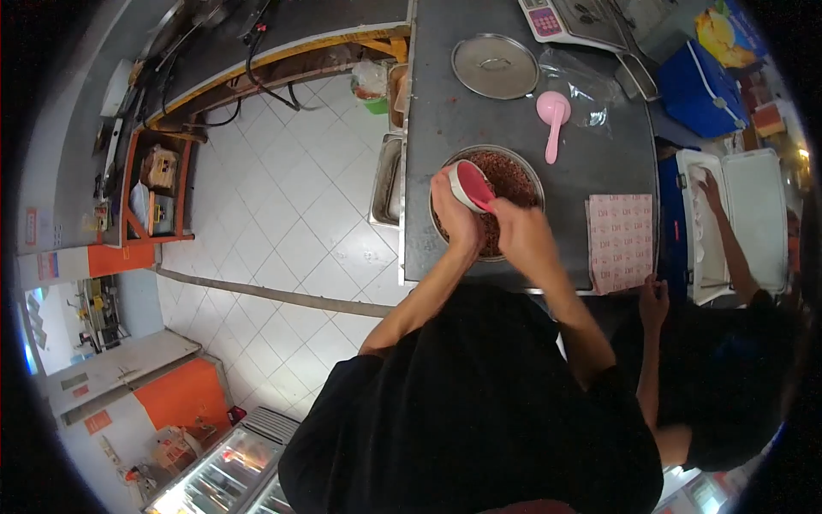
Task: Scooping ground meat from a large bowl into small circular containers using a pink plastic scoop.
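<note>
My left hand (458, 211) is wrapped around a small white cup (454, 187), tilted above a round metal pot (540, 186). My right hand (525, 232) grips the handle of a pink scoop (474, 183), whose bowl lies against the cup's mouth. Whether any food is in the scoop I cannot tell. Reddish-brown crumbly food (510, 177) fills the pot, partly hidden by my hands. Beyond the pot, a second pink scoop (553, 110) rests bowl down on the dark countertop (443, 122).
A metal lid (495, 66), a clear plastic bag (587, 96) and a digital scale (568, 26) lie farther back. Printed paper sheets (620, 241) sit at right. Beside me, a co-worker's hand (709, 189) reaches into an opened white cooler (706, 257). Metal trays (387, 183) adjoin the counter's left edge.
</note>
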A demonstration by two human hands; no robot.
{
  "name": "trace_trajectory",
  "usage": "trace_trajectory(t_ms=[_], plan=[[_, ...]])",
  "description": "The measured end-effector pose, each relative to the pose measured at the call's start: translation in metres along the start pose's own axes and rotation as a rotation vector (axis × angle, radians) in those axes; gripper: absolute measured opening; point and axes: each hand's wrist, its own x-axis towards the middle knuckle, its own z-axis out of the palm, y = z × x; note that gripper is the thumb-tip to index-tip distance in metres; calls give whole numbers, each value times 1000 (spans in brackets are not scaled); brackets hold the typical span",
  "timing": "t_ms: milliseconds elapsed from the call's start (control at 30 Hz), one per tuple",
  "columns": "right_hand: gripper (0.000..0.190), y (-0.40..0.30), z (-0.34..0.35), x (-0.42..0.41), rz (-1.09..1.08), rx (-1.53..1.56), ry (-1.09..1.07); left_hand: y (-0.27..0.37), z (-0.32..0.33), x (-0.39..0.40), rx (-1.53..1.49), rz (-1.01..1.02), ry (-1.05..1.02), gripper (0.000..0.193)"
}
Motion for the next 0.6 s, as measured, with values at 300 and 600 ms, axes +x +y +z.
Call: trace_trajectory(t_ms=[300,600], plan=[[18,-3,-11,3,66,-78,-70,6,-3,8,-190,-87,-13,35],[18,9,-6,16,-20,42,-59,8,-19,24,-169,-70,-67,39]])
